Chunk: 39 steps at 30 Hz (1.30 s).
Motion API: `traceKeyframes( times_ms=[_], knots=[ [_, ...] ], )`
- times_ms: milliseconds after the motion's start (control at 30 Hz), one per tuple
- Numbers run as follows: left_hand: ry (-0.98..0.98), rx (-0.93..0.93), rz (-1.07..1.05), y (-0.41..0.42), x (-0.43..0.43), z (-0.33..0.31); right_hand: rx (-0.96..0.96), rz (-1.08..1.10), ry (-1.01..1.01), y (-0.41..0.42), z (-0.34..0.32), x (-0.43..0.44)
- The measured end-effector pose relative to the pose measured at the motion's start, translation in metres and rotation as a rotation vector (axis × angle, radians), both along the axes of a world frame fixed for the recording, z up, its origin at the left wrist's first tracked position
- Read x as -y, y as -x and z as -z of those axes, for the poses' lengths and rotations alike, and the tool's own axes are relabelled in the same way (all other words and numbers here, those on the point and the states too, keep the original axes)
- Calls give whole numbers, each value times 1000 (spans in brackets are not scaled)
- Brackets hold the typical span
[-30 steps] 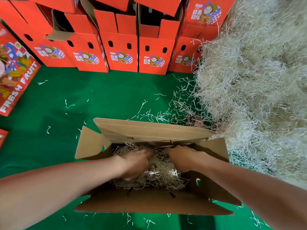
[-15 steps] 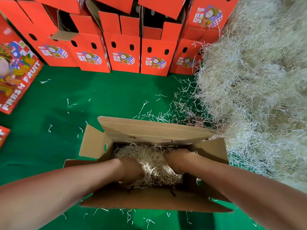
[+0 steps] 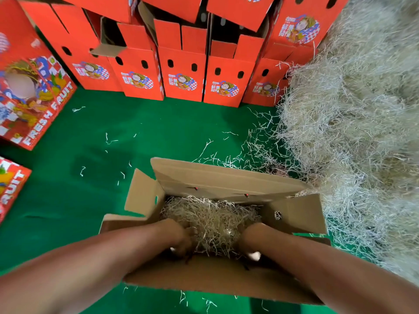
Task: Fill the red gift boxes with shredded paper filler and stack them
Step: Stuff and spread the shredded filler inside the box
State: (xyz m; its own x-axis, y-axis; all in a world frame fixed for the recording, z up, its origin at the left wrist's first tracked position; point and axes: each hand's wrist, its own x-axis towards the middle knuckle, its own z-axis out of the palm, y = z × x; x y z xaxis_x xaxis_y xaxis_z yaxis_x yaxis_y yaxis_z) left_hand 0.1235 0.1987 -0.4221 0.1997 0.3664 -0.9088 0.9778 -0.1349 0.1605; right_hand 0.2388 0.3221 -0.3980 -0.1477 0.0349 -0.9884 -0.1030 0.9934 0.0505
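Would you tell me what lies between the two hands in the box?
Shredded paper filler, between left hand and right hand, seen in head view.

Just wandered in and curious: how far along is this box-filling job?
Done: red boxes stand stacked at the back, though their contents are hidden. In hand: the left hand and right hand are down in the open box, amid its shredded paper filler. Left: its flaps stand open, it is not stacked, and a big filler pile waits alongside.
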Motion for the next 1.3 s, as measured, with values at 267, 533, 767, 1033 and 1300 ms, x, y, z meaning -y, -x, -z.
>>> traceKeyframes(
  times_ms=[267,533,767,1033,1300],
  knots=[
    [-47,65,-287,10,-28,-35,-632,252,106,25,-25,9],
    [-35,-10,-11,20,-3,-21,-236,277,262,19,0,0],
    [-243,15,-152,18,-13,-21,-386,443,300,28,-21,-3],
    [-282,154,-241,9,-20,-13,-59,96,99,17,-12,-12],
    [-49,-6,-51,7,-20,-2,23,60,28,-5,1,-13]
  ],
)
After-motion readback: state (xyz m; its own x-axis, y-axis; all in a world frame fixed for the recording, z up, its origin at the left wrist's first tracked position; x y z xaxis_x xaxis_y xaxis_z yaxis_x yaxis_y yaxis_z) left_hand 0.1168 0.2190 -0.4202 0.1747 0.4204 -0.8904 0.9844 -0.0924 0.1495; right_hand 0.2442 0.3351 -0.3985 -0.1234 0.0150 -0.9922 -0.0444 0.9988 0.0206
